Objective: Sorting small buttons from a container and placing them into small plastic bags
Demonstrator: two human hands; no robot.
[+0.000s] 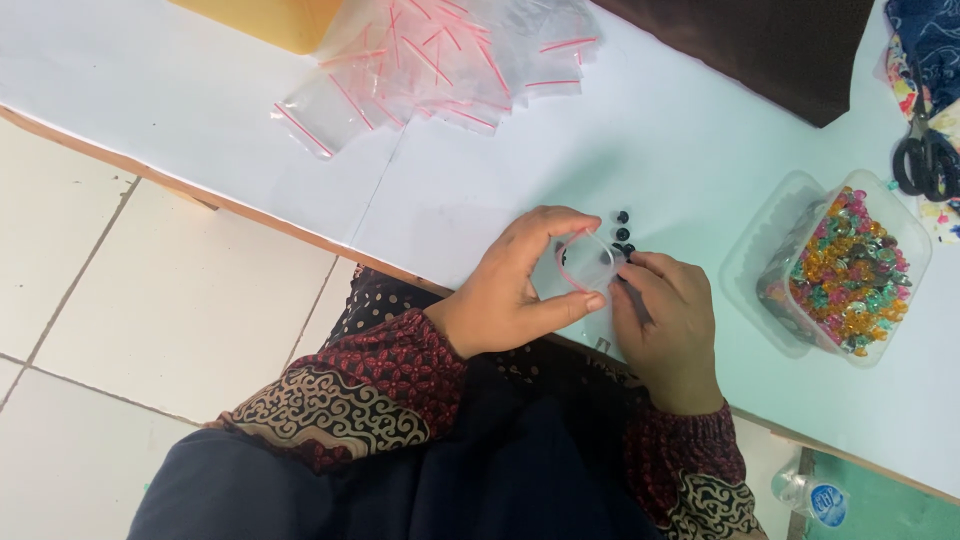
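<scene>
I see a white table (650, 150) with a heap of clear zip bags (440, 60) at the far edge, a plastic tub of coloured beads (850, 265) on the right and scissors (925, 160) beyond it. My left hand (510, 290) pinches one small bag (585, 262) open by its mouth; my right hand (665, 320) closes its fingertips on dark beads (622, 232) just beside it. I judge this the filling step; next calls for holding the mouth wide and dropping beads in cleanly.
</scene>
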